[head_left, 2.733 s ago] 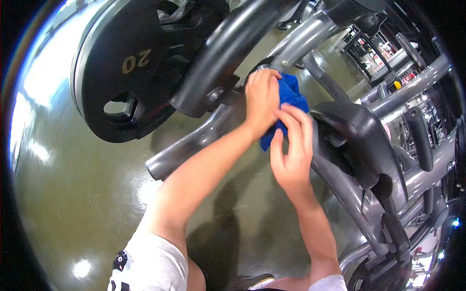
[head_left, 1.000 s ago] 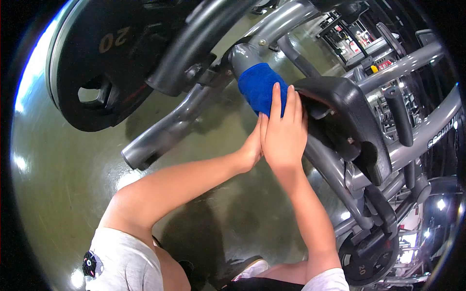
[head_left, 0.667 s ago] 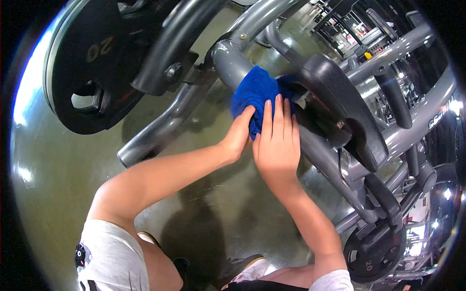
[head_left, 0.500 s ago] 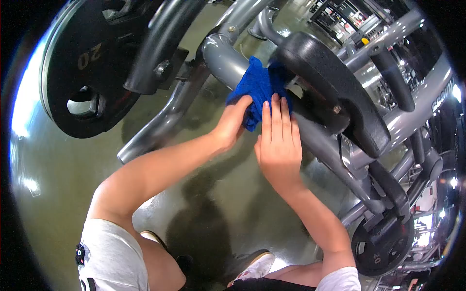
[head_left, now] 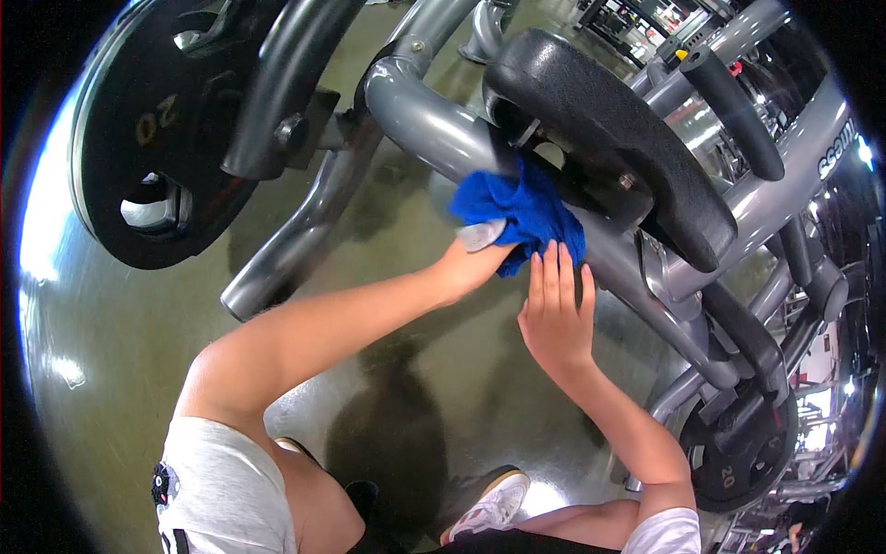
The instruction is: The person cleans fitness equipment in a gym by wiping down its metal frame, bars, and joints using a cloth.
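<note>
A crumpled blue cloth (head_left: 519, 205) lies against the grey metal tube (head_left: 434, 125) of a gym machine. My left hand (head_left: 469, 268) grips the cloth's lower left part, its fingers partly hidden in the folds. Beside that hand a whitish tag (head_left: 482, 235) shows on the cloth. My right hand (head_left: 560, 323) has its fingers stretched out, the tips touching the lower right edge of the cloth. Just above the cloth sits a black padded cushion (head_left: 600, 129), bolted to the frame.
A large black weight plate (head_left: 115, 102) marked 20 hangs at the upper left, near a black tube (head_left: 295, 83). Another plate (head_left: 738, 452) is at the lower right. More frame tubes run along the right. Underfoot is a shiny greenish floor (head_left: 305, 388).
Both hands and the cloth have moved down the tube, slightly right in view. The whitish tag now shows. My right hand has slid back toward the cloth's lower edge.
</note>
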`<state>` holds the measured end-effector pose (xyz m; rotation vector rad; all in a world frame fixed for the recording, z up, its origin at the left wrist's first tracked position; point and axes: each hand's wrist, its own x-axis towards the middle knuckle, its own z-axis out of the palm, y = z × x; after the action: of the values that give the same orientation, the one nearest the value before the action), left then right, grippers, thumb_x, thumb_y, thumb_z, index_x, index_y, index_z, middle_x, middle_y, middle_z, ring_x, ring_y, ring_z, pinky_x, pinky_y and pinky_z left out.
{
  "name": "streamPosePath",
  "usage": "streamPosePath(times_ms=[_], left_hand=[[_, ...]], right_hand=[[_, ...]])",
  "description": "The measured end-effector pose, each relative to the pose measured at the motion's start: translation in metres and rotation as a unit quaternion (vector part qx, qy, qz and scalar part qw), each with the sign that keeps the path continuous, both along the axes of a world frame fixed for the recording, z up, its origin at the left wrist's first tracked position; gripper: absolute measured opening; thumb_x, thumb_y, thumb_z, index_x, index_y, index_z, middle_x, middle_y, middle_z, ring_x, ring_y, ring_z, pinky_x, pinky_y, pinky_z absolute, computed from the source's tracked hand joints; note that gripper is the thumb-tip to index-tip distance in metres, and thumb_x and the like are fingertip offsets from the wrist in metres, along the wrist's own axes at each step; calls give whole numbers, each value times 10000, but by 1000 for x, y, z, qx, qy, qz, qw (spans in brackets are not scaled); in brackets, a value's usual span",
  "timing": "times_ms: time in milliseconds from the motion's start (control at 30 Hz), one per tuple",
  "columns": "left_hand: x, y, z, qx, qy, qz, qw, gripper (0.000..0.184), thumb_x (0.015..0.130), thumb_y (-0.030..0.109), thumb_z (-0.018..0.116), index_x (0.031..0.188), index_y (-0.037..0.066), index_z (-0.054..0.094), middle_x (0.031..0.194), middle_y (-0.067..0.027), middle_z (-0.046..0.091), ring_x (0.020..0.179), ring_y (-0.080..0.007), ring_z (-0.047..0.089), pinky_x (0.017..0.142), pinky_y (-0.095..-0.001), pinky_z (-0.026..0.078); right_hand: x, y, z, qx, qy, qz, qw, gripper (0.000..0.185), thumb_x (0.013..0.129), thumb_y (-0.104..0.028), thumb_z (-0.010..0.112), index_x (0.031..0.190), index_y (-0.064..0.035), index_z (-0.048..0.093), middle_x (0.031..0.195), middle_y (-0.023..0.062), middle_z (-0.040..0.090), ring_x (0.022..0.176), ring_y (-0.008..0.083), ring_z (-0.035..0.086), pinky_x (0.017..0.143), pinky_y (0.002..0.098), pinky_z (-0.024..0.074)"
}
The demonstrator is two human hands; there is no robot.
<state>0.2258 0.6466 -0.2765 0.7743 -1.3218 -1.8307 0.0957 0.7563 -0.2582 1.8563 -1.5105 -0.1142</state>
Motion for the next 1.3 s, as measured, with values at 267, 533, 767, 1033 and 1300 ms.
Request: streamPosePath(times_ms=[267,533,767,1033,1300], left_hand=[[-11,5,-1,-86,51,-60,993,340,879,225,604,1185,93,539,1037,1,584,888,-105,533,747,-281,460],[-6,5,23,57,95,18,994,294,887,234,574,1131,70,574,1043,-33,614,967,-146,572,827,-299,457],[14,-14,16,102,169,-35,980,214,894,329,549,914,124,605,859,47,622,786,-83,541,764,-248,389],[0,-10,21,91,142,53,984,340,888,322,561,1186,166,513,1144,17,564,1048,-137,520,894,-312,391],[-33,21,15,94,151,-4,984,476,910,389,523,1313,162,413,1271,19,481,1142,-168,481,958,-348,391]], right_hand=[[-15,2,12,-41,-84,62,994,591,714,-164,550,1232,95,430,1326,260,417,1255,346,398,1051,454,268],[26,-62,60,-59,-204,41,976,999,440,-333,840,1231,92,403,1230,254,467,1126,359,484,1011,425,342],[19,-100,68,-11,-334,30,942,792,429,-385,811,1009,39,479,933,187,597,880,329,616,801,411,484],[16,-71,57,-56,-268,47,961,771,599,-287,739,1241,28,449,1152,168,545,1041,288,528,937,391,403],[-31,-28,38,-113,-169,138,969,608,688,-170,626,1255,-16,470,1265,118,513,1178,214,489,1045,380,304]])
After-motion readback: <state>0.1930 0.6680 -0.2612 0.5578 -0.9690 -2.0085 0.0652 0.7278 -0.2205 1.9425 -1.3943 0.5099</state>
